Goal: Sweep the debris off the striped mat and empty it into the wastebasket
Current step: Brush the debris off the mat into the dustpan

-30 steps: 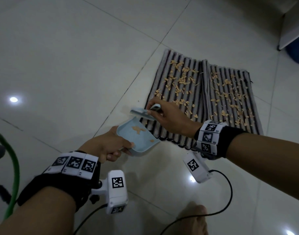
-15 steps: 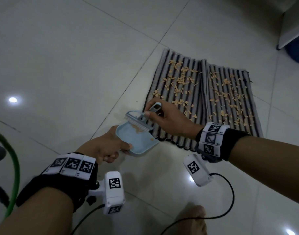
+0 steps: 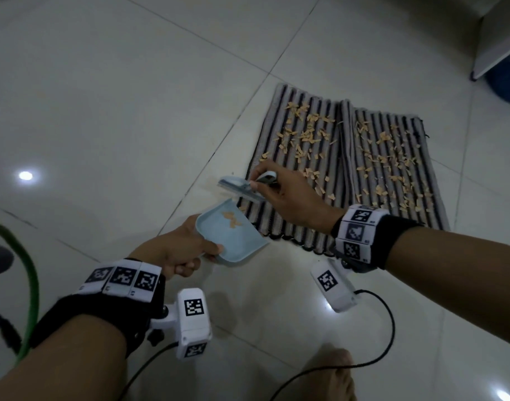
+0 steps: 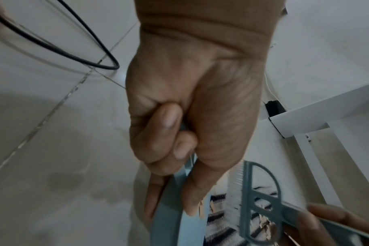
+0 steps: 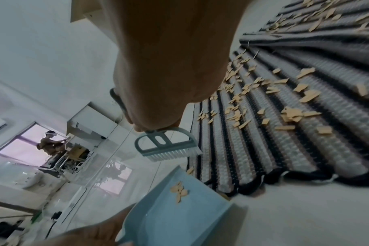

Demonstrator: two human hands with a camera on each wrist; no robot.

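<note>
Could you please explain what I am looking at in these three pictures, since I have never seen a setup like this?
A person wears three cameras: one on the head looking down, one on each wrist looking along the hand. The left hand grips a light blue dustpan with a few tan scraps in it. The right hand holds a small brush above the dustpan's front edge. On the tiled floor lies a striped mat scattered with tan debris. The checkered squares on the wrist bands are printed markers.
</note>
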